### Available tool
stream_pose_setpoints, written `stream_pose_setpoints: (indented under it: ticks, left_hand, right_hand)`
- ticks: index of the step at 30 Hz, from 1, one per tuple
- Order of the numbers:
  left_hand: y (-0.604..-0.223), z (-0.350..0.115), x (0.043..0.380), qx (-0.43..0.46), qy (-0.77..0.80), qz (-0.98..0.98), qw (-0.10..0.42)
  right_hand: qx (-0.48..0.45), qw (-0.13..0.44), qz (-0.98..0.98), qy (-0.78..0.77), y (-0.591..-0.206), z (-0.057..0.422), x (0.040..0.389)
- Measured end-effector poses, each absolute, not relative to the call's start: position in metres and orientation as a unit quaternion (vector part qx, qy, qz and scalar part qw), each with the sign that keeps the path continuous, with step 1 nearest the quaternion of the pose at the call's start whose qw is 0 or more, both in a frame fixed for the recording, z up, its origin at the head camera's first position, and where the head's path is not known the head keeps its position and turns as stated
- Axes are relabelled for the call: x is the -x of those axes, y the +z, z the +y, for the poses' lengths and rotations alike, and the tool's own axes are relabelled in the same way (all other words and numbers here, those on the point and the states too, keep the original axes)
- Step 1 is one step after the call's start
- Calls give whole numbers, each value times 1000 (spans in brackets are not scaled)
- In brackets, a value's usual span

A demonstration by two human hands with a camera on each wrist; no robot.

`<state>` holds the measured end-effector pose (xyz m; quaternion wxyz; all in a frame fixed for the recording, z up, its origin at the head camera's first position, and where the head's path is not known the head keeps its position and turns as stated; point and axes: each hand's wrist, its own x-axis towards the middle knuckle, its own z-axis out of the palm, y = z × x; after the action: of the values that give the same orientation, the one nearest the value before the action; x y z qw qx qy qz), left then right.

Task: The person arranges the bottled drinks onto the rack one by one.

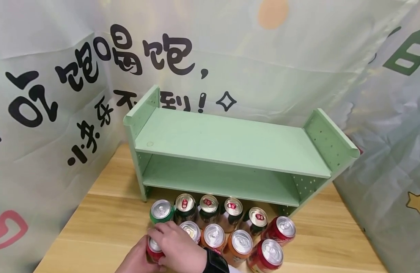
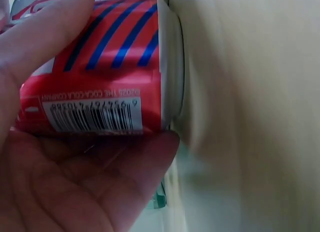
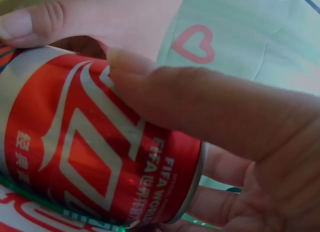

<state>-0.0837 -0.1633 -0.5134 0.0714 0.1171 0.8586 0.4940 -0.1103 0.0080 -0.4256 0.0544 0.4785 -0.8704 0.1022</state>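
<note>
Both hands are on one red Coca-Cola can at the left end of the front row. My left hand grips it from the near left; in the left wrist view its fingers wrap the printed side, and the can's barcode faces that camera. From the right, my right hand holds the same can, its thumb lying along the red wall. Part of the can is hidden under the fingers. Just behind stands a green can, with a silver-topped can beside the right hand.
Several dark cans with red tabs form the back row. Orange cans and red cans continue the front row rightward. Behind them a green two-tier shelf stands on the wooden table, with printed cloth around.
</note>
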Motion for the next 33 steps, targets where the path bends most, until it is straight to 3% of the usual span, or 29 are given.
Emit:
stream_pose_setpoints:
  ticks: [5, 12, 19, 28, 33]
  left_hand:
    - [-514, -163, 85, -105, 492, 861, 70]
    - [-513, -171, 86, -67, 506, 853, 110]
    - [-516, -171, 88, -94, 525, 836, 128]
    - [-516, -171, 86, -111, 520, 840, 110]
    - [-516, -169, 85, -120, 509, 849, 73]
  right_hand:
    - [-488, 58, -866, 87, -426, 8, 112]
    - [-494, 65, -862, 95, -428, 8, 114]
    - [-486, 59, -867, 90, -429, 10, 113]
    - [-460, 60, -882, 88, -431, 8, 111]
    - [-460, 84, -881, 71, -432, 7, 111]
